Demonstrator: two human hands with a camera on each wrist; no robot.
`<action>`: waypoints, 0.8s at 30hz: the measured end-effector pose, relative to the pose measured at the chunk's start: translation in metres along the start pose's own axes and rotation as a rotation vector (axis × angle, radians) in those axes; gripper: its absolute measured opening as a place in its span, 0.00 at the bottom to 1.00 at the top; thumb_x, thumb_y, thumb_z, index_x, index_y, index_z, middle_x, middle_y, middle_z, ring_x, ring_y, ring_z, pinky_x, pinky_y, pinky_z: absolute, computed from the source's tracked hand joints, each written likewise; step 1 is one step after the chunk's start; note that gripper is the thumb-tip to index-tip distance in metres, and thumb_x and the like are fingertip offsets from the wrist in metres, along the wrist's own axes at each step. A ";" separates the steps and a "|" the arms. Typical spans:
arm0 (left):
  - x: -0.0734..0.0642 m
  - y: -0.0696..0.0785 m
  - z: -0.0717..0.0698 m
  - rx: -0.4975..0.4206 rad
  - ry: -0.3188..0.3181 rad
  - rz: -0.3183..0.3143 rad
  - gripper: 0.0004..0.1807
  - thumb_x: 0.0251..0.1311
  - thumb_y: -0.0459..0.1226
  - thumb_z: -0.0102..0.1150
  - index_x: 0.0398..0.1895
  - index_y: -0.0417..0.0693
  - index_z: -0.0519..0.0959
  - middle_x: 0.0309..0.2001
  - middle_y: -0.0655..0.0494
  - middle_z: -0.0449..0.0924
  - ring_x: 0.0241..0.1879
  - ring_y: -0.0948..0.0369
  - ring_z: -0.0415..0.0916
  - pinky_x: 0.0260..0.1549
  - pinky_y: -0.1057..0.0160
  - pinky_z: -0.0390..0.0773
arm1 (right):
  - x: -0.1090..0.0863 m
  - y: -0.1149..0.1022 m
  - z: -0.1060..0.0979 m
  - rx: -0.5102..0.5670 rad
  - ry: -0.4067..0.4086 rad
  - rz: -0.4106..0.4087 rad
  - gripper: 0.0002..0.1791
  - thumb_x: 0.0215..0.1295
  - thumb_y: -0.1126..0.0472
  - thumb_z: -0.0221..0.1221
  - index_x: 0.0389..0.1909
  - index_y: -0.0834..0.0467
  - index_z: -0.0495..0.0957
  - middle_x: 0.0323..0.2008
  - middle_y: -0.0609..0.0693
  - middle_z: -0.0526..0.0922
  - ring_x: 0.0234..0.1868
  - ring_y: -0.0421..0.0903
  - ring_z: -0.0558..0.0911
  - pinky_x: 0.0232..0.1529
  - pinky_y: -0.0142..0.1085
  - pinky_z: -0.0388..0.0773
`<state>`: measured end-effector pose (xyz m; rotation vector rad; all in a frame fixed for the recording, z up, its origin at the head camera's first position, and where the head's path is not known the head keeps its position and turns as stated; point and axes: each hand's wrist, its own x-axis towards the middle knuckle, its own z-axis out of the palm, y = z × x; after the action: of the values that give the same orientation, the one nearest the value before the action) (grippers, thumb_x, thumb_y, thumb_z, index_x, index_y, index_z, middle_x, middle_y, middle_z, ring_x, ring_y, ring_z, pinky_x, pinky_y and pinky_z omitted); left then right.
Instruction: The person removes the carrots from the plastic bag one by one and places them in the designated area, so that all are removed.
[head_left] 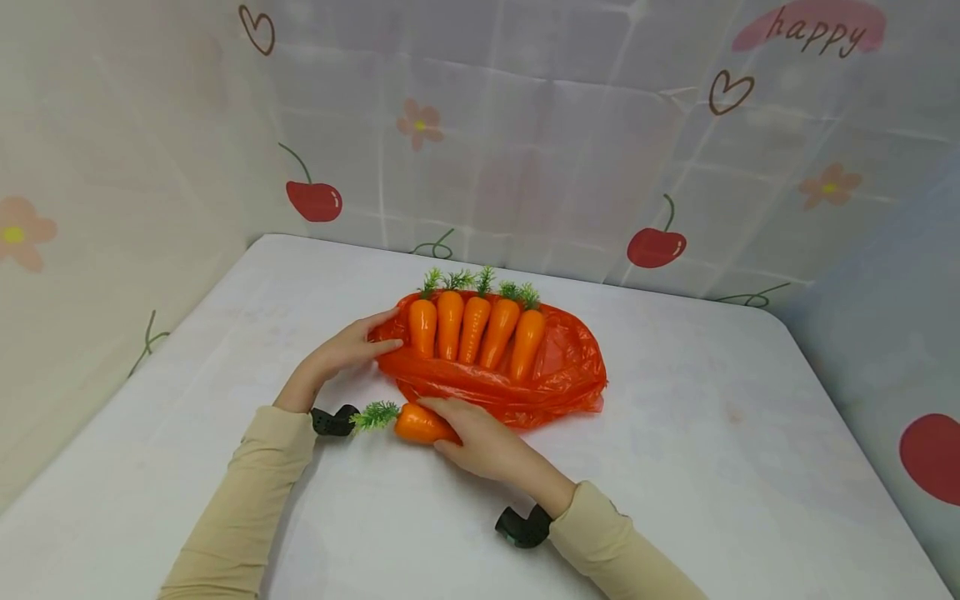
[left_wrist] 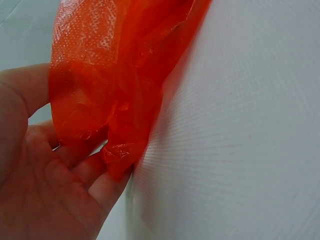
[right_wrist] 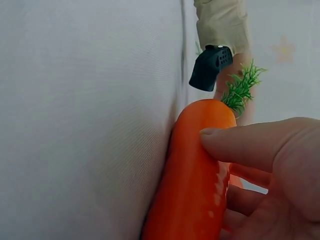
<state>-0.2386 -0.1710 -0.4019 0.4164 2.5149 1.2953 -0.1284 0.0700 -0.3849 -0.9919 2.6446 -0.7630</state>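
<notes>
Grip (head_left: pixel 486 440) on carrot (head_left: pixel 418 424), white table (head_left: pixel 720 450), printed walls (head_left: pixel 525 158)

carrots (head_left: pixel 475 329): glossy, plastic-looking | bag (head_left: pixel 465 380): thin, shiny, crinkled plastic | tabletop (head_left: pixel 720 433): matt, fine-textured | sleeves (head_left: pixel 243 500): matt cloth

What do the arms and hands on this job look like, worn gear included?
Left hand and right hand show no gloves. Left sleeve and right sleeve are plain beige. A black, angular left wrist device and right wrist device show; no cables are visible.
</notes>
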 end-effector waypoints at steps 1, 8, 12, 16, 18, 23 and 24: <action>0.000 0.000 0.000 0.001 -0.002 0.002 0.37 0.58 0.46 0.53 0.68 0.48 0.51 0.66 0.44 0.51 0.64 0.47 0.46 0.59 0.44 0.50 | 0.000 0.000 0.000 -0.010 0.007 0.001 0.30 0.58 0.60 0.58 0.62 0.51 0.61 0.57 0.46 0.69 0.57 0.43 0.67 0.57 0.39 0.63; -0.001 0.002 0.000 -0.015 -0.005 -0.007 0.37 0.58 0.45 0.53 0.68 0.48 0.51 0.66 0.44 0.51 0.65 0.47 0.46 0.59 0.43 0.49 | 0.000 -0.002 0.000 -0.066 0.045 0.017 0.31 0.56 0.58 0.60 0.62 0.51 0.63 0.57 0.47 0.69 0.57 0.44 0.67 0.57 0.39 0.64; -0.006 0.013 -0.002 -0.019 -0.021 0.004 0.36 0.60 0.43 0.52 0.68 0.42 0.50 0.66 0.39 0.49 0.64 0.43 0.44 0.58 0.41 0.48 | 0.000 -0.002 0.000 -0.082 0.051 0.021 0.31 0.56 0.56 0.60 0.62 0.51 0.63 0.57 0.47 0.69 0.57 0.44 0.67 0.56 0.39 0.65; -0.015 0.030 -0.003 -0.049 -0.031 -0.006 0.35 0.60 0.39 0.51 0.67 0.38 0.50 0.66 0.37 0.48 0.64 0.42 0.43 0.58 0.40 0.47 | 0.000 -0.002 0.001 -0.089 0.050 0.028 0.31 0.56 0.56 0.60 0.62 0.50 0.63 0.57 0.47 0.69 0.58 0.44 0.67 0.56 0.39 0.65; -0.015 0.030 -0.003 -0.057 -0.031 -0.012 0.35 0.60 0.40 0.52 0.67 0.39 0.50 0.66 0.38 0.48 0.64 0.43 0.42 0.58 0.41 0.46 | 0.001 -0.002 0.002 -0.092 0.051 0.031 0.31 0.56 0.55 0.60 0.62 0.50 0.63 0.57 0.47 0.69 0.58 0.45 0.67 0.56 0.40 0.64; -0.004 0.007 -0.002 -0.019 -0.020 0.008 0.36 0.59 0.44 0.52 0.68 0.43 0.51 0.66 0.41 0.49 0.65 0.45 0.44 0.59 0.42 0.47 | 0.003 0.000 0.004 -0.090 0.080 0.020 0.30 0.56 0.55 0.60 0.61 0.50 0.64 0.57 0.46 0.70 0.58 0.44 0.68 0.56 0.40 0.65; -0.001 0.002 -0.001 -0.008 -0.018 0.013 0.37 0.59 0.45 0.52 0.68 0.44 0.51 0.66 0.42 0.49 0.65 0.45 0.44 0.59 0.43 0.48 | 0.003 0.000 0.005 -0.089 0.089 0.014 0.30 0.55 0.55 0.60 0.60 0.50 0.65 0.56 0.46 0.70 0.57 0.44 0.68 0.56 0.39 0.65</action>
<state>-0.2376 -0.1714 -0.3993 0.4421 2.4954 1.3003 -0.1292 0.0661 -0.3891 -0.9829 2.7810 -0.7076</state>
